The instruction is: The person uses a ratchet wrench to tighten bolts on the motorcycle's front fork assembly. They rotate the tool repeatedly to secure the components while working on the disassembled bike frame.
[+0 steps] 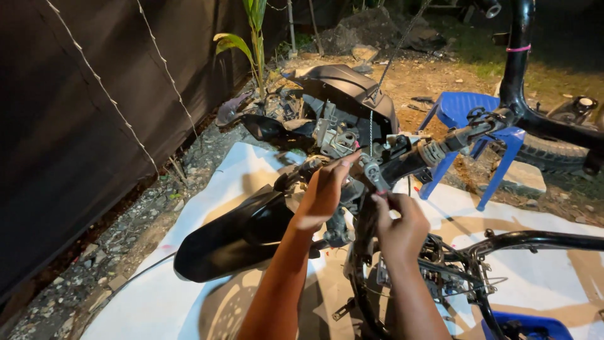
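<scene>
- A white sheet [189,296] covers the ground under the stripped motorbike frame [535,240].
- The black front fender [233,239] lies below my left forearm.
- A blue plastic chair [462,110] stands behind the handlebar [440,150].
- My left hand [324,192] reaches to the steering head, fingers pressed together.
- My right hand [399,226] pinches a small wrench [375,176] there.

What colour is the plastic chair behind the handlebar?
Blue; the plastic chair shows best in the head view.

A glossy black plastic mudguard [233,236], a bare metal spanner [374,175] and a blue plastic chair [469,113] are seen on rough gravel [94,264].
</scene>
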